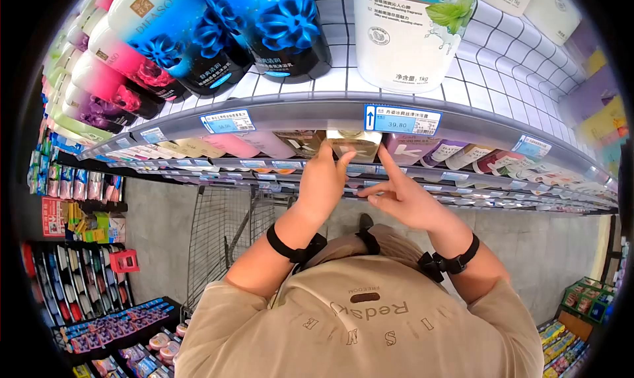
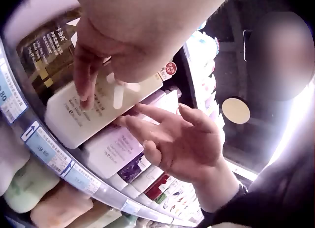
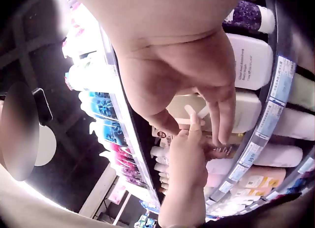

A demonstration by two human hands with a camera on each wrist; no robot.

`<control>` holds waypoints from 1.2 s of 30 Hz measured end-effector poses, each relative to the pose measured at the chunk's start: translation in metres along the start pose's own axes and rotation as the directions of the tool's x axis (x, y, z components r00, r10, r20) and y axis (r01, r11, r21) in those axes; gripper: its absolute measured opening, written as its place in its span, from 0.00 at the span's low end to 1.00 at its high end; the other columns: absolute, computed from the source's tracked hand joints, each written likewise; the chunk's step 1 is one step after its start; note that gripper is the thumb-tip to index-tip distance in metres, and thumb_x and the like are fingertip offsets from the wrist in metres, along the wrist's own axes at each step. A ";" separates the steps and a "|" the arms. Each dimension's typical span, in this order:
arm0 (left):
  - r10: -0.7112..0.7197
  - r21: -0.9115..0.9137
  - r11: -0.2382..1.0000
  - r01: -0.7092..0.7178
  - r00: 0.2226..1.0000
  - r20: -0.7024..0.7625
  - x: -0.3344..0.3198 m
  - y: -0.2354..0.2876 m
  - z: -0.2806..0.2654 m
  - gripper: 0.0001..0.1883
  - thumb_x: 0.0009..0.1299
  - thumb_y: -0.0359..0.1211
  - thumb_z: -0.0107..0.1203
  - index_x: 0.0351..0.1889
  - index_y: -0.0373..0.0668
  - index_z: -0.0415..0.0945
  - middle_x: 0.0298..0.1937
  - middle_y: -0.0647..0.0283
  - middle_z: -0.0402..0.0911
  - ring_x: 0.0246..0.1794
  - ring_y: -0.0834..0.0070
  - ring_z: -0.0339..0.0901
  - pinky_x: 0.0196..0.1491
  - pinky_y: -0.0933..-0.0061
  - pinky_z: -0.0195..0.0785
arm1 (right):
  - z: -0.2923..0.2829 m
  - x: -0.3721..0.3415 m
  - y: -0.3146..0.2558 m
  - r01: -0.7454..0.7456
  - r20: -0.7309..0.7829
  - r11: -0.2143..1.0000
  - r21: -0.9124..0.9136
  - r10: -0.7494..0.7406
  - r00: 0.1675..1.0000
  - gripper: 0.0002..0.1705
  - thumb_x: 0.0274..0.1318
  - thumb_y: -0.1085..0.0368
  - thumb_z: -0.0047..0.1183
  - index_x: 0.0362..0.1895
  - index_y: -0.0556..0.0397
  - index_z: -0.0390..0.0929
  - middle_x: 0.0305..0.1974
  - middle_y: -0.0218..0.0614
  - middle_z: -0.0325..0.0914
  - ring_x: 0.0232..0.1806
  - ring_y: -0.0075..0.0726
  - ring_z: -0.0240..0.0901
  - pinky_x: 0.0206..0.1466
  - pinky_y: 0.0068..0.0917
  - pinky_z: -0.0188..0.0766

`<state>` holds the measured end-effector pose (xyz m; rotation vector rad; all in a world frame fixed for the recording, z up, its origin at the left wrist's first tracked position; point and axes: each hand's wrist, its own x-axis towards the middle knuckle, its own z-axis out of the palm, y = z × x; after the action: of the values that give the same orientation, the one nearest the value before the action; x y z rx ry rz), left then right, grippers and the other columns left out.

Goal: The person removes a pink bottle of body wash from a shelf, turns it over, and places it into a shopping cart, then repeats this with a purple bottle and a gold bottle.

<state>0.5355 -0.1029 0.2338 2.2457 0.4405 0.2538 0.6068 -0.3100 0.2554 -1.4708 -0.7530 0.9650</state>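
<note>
A cream body wash bottle (image 1: 355, 140) stands upright at the front of the shelf below the top one. My left hand (image 1: 321, 188) is at its left side, its fingers lying along the bottle and the thumb over its front. On the other side, my right hand (image 1: 411, 196) reaches out an index finger to the bottle's right edge, with the remaining fingers loosely bent. The right wrist view shows the lower part of the cream bottle (image 3: 247, 112) beyond my right fingers. A brown-and-gold pack (image 2: 47, 53) and a lilac bottle (image 2: 114, 145) flank it.
Above, a shelf lip (image 1: 297, 117) with price tags runs over my hands; large blue bottles (image 1: 284, 31) and a white 1kg bottle (image 1: 413, 41) stand on its wire rack. A wire cart (image 1: 218, 229) is left of my body. More bottle rows continue sideways.
</note>
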 end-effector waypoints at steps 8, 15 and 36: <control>0.179 -0.007 0.983 -0.182 0.974 -0.140 -0.001 -0.022 0.023 0.25 0.79 0.35 0.59 0.65 0.31 0.61 0.27 0.48 0.85 0.27 0.56 0.88 0.29 0.59 0.77 | 0.007 0.006 0.011 0.002 -0.068 0.998 0.064 0.002 0.998 0.57 0.69 0.75 0.51 0.86 0.50 0.23 0.67 0.47 0.64 0.58 0.37 0.82 0.57 0.33 0.78; 0.148 0.144 0.980 -0.140 0.988 -0.051 -0.003 -0.013 -0.001 0.23 0.75 0.33 0.59 0.63 0.33 0.68 0.21 0.47 0.80 0.23 0.48 0.82 0.28 0.53 0.73 | -0.001 0.006 -0.002 -0.031 -0.030 0.999 0.041 0.032 0.999 0.54 0.69 0.80 0.47 0.87 0.48 0.25 0.86 0.50 0.37 0.63 0.46 0.81 0.57 0.35 0.80; -0.053 -0.037 0.997 0.066 0.956 0.289 -0.051 -0.073 -0.040 0.21 0.79 0.35 0.57 0.66 0.35 0.78 0.28 0.54 0.84 0.23 0.69 0.84 0.31 0.66 0.75 | -0.028 -0.002 0.001 -0.053 0.095 0.992 0.115 0.042 0.995 0.51 0.73 0.74 0.52 0.87 0.49 0.31 0.86 0.49 0.42 0.64 0.41 0.80 0.60 0.32 0.79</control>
<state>0.4590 -0.0511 0.2019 2.1751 0.3410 -0.0942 0.6305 -0.3247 0.2542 -1.3546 -0.7184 1.1011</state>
